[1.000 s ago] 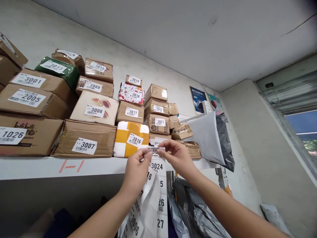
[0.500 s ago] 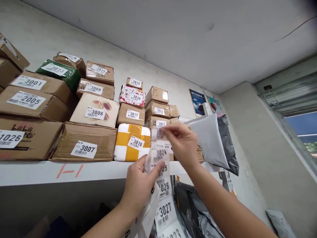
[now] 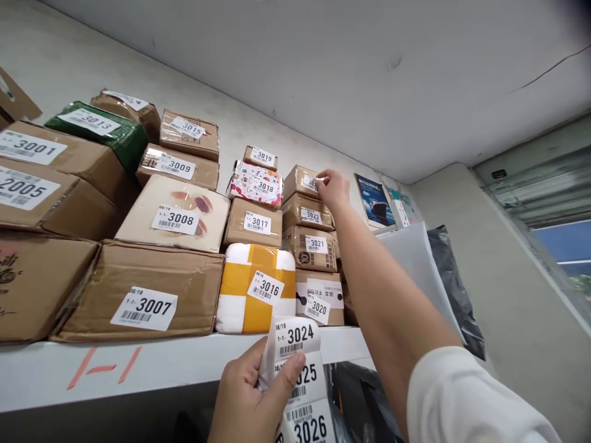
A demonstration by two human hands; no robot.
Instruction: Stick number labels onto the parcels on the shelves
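While holding the paper strip of number labels (image 3: 295, 341) low in the middle of the frame with the left hand (image 3: 247, 397), reaching up, right of the middle, with the right hand (image 3: 335, 187). Half a second ago, had both hands near the strip; now, reaching away from it to a small white label (image 3: 309, 183) on the front of the top brown box (image 3: 293, 183). Saw no number on that box then, but can read 302 there now, with the rest hidden. Seems to mean one more box with its own number. Can read 3024 at the top of the strip, and 3026 lower down.

Gripping the strip between left thumb (image 3: 292, 372) and curled fingers (image 3: 253, 362), with just paper in the gap. Bending the right fingers (image 3: 327, 177) close together at the label's right end; seemingly touching it, but no way to know if pinching or pressing.

Can see the top brown box above box 3022 (image 3: 295, 212), box 3021 (image 3: 314, 263) and box 3020 (image 3: 302, 319), on the white shelf (image 3: 184, 367). Left of that pile, can see the yellow and white parcel (image 3: 256, 317), then box 3007 (image 3: 196, 307). Cannot see inside any of these. Same for the pale grey bag (image 3: 409, 255) and black bag (image 3: 450, 271), at the right.
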